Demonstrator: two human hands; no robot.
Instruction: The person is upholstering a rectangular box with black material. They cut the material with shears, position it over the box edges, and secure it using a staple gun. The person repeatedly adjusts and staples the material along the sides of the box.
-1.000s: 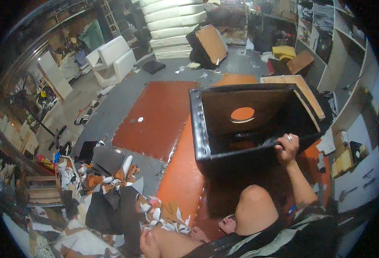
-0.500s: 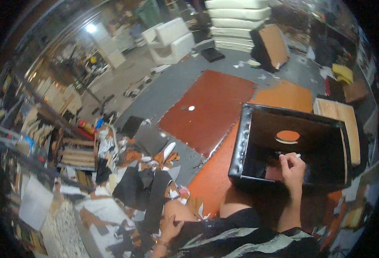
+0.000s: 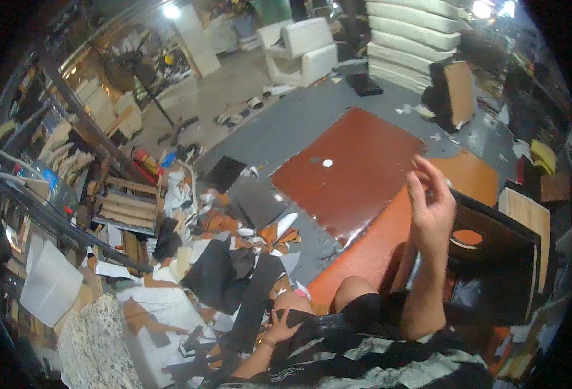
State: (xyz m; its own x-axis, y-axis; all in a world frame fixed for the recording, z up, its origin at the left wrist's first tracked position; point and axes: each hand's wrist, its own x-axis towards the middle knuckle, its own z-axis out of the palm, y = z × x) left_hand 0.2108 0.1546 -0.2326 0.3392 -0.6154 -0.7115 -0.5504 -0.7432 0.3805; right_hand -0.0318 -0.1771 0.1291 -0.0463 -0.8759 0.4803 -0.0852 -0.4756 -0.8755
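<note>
Hands apart: left hand (image 3: pixel 282 329) spread on thigh (image 3: pixel 293 302), right hand (image 3: pixel 433 206) raised half-curled near black box (image 3: pixel 501 241), toward floor's (image 3: pixel 250 141) right edge.

At the top of the frame, right of centre, stands a stack of white cushions (image 3: pixel 412 48), with a flat black pad (image 3: pixel 363 84) lying at its lower left. Left of the stack sits a white armchair (image 3: pixel 312 48) (its arms look like plain foam). A lamp (image 3: pixel 171 11) glows in the upper left, and shoes (image 3: pixel 231 119) lie below the armchair, to its left. At the left edge are a clear bottle (image 3: pixel 56 185) and a wooden crate (image 3: pixel 127 209). A crumpled yellow piece (image 3: pixel 543 157), foam or cloth, lies at the far right.
</note>
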